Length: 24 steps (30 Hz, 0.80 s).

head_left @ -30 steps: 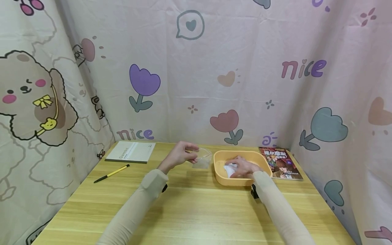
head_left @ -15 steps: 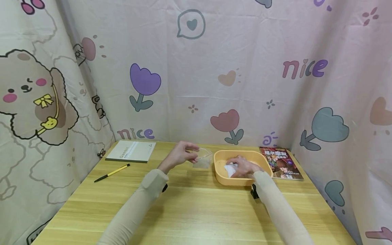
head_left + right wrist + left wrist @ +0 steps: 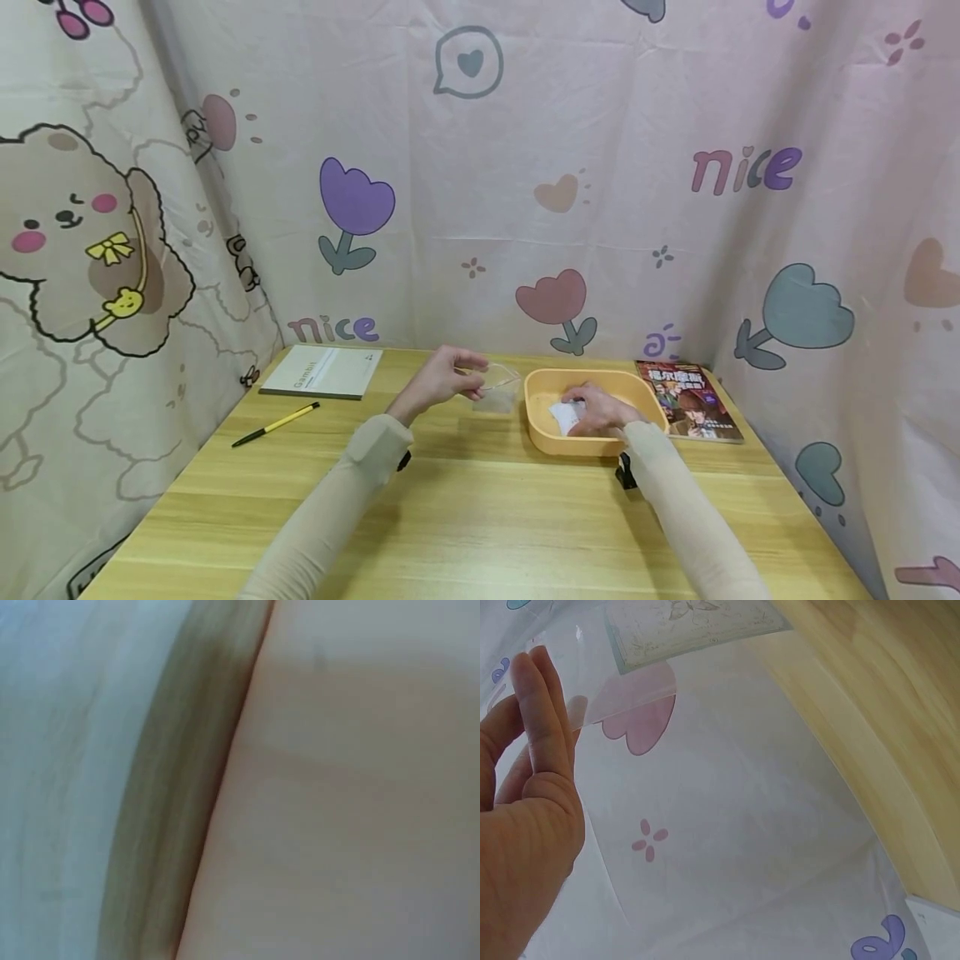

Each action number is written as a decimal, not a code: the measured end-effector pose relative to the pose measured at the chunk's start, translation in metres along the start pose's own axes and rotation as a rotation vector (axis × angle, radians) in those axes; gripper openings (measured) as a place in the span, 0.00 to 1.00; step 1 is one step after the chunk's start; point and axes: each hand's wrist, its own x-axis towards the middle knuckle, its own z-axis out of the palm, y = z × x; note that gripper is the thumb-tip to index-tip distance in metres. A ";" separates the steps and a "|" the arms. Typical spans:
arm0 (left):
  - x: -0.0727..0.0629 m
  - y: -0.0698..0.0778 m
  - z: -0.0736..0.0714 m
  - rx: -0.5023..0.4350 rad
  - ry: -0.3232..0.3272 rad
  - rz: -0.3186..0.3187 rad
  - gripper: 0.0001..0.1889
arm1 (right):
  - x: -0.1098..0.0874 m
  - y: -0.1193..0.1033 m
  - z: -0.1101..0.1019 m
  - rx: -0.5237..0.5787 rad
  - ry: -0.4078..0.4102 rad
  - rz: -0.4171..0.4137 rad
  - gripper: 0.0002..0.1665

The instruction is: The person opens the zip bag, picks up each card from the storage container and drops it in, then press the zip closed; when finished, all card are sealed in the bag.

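Note:
In the head view, my left hand (image 3: 442,385) pinches a clear plastic bag (image 3: 495,400) by its upper edge, left of a yellow basin (image 3: 573,445). The left wrist view shows the fingertips on the see-through film, with a butterfly-printed panel (image 3: 697,631) bordered in teal near the top. My right hand (image 3: 597,410) is down inside the basin, fingers curled over a crumpled white piece (image 3: 564,417) that looks like paper or tissue. Part of that piece is covered by the fingers. The right wrist view holds only a blurred close-up of the basin wall (image 3: 330,810) beside the table.
A pale notebook (image 3: 326,372) lies at the back left of the wooden table (image 3: 465,525), with a yellow and black pen (image 3: 275,424) in front of it. To the basin's right is a colourful magazine (image 3: 690,400). A printed curtain (image 3: 450,183) hangs behind.
My right hand's fingers have drawn in slightly over the white piece, which has shifted a touch to the right. The left hand and the plastic bag stay in place.

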 end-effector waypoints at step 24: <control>0.002 0.000 -0.001 0.003 -0.007 -0.010 0.21 | -0.006 0.008 -0.004 0.048 0.105 0.074 0.40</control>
